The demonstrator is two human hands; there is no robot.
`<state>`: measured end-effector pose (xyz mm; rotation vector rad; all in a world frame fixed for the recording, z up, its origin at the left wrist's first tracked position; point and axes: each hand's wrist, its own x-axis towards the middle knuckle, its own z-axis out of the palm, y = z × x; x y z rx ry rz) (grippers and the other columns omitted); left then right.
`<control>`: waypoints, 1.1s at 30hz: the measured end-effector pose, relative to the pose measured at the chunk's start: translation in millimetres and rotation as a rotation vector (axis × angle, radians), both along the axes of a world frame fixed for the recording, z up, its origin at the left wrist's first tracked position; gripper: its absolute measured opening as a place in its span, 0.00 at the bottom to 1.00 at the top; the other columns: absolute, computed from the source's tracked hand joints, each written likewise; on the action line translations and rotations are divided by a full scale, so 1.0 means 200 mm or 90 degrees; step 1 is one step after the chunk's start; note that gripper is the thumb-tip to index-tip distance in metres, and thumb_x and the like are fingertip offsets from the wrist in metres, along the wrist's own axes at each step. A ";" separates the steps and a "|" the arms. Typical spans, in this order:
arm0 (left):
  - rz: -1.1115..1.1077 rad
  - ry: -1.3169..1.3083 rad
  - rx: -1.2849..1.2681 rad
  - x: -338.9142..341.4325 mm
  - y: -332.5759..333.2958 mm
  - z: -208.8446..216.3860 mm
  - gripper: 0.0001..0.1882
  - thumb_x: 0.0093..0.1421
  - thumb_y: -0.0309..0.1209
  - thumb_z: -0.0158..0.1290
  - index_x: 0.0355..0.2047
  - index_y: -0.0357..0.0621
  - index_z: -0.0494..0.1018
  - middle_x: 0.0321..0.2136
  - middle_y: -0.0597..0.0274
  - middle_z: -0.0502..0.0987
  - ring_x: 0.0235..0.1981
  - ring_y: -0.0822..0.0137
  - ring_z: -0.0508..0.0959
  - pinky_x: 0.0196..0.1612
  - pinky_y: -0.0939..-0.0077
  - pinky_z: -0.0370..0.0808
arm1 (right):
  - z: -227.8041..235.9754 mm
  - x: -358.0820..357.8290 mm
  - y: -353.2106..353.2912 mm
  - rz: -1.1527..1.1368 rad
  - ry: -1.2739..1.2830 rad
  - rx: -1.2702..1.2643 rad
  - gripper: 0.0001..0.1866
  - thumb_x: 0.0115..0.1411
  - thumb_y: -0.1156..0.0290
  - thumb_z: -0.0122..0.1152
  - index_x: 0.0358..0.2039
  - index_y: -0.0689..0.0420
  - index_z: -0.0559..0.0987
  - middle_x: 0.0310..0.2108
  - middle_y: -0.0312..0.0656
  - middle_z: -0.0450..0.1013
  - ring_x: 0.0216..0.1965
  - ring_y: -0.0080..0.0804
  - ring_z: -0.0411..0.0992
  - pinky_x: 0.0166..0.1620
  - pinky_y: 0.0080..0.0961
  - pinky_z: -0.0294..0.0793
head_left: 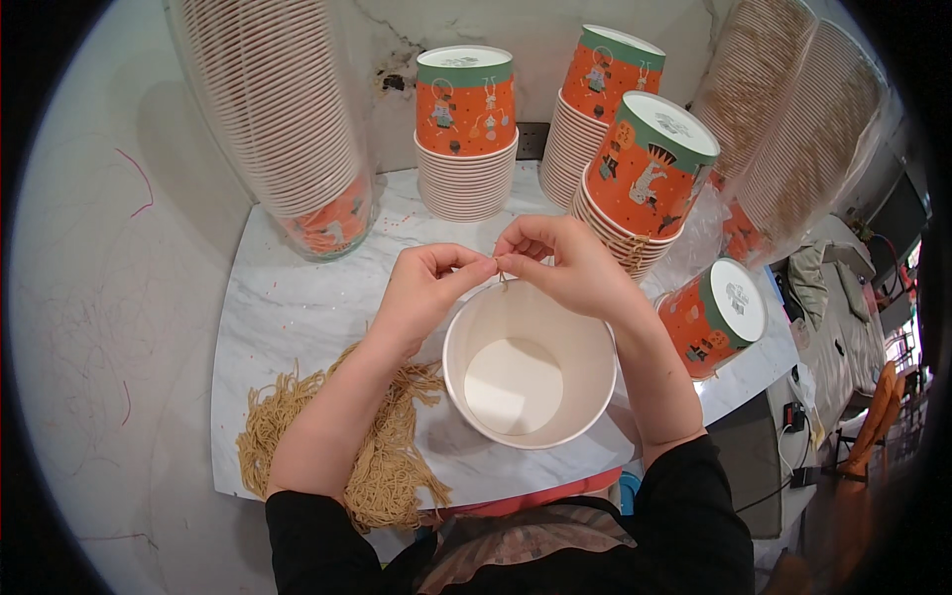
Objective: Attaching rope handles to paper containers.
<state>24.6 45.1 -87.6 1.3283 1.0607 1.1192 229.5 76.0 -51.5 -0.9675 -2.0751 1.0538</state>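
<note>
A white-lined paper bucket (pixel 531 387) stands upright on the marble-patterned table (pixel 297 307), its open mouth towards me. Over its far rim, my left hand (pixel 421 293) and my right hand (pixel 565 263) meet fingertip to fingertip. Both are closed in a pinch on a short tan cord (pixel 503 281), whose end hangs down at the rim; how it joins the bucket is too small to make out. Under and beside my left forearm lies a tangled heap of tan cords (pixel 397 471).
Nested stacks of orange-and-green buckets stand upside down at the back (pixel 466 129), back right (pixel 605 79) and right (pixel 650 174). Another bucket (pixel 709 317) sits at the right edge. Tall plastic-wrapped stacks rise at left (pixel 268 109) and far right (pixel 793 119). A wall socket (pixel 534 139) is behind.
</note>
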 end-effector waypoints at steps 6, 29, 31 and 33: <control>0.000 -0.047 -0.051 0.00 0.01 0.00 0.06 0.61 0.32 0.60 0.33 0.44 0.83 0.29 0.74 0.82 0.25 0.85 0.70 0.28 0.85 0.63 | 0.03 0.01 -0.04 -0.019 -0.026 0.084 0.08 0.60 0.72 0.65 0.37 0.63 0.80 0.31 0.34 0.79 0.34 0.20 0.75 0.37 0.20 0.73; 0.016 -0.049 -0.083 -0.06 0.05 -0.01 0.04 0.58 0.29 0.57 0.26 0.46 0.77 0.28 0.67 0.82 0.21 0.84 0.65 0.25 0.85 0.61 | 0.07 0.05 -0.05 0.024 -0.125 0.147 0.06 0.54 0.75 0.65 0.31 0.63 0.79 0.29 0.42 0.77 0.34 0.33 0.75 0.41 0.29 0.74; 0.010 -0.064 -0.091 -0.06 0.06 -0.01 0.04 0.58 0.29 0.57 0.26 0.45 0.77 0.27 0.68 0.81 0.21 0.84 0.65 0.25 0.85 0.61 | 0.08 0.04 -0.07 0.049 -0.117 0.174 0.06 0.54 0.75 0.64 0.31 0.63 0.78 0.29 0.44 0.76 0.34 0.38 0.75 0.41 0.32 0.74; 0.005 -0.079 -0.098 -0.05 0.06 -0.01 0.04 0.58 0.28 0.56 0.26 0.45 0.77 0.27 0.69 0.81 0.22 0.84 0.64 0.25 0.85 0.61 | 0.08 0.04 -0.07 0.076 -0.107 0.202 0.05 0.53 0.75 0.63 0.30 0.62 0.78 0.30 0.46 0.76 0.35 0.43 0.75 0.41 0.34 0.74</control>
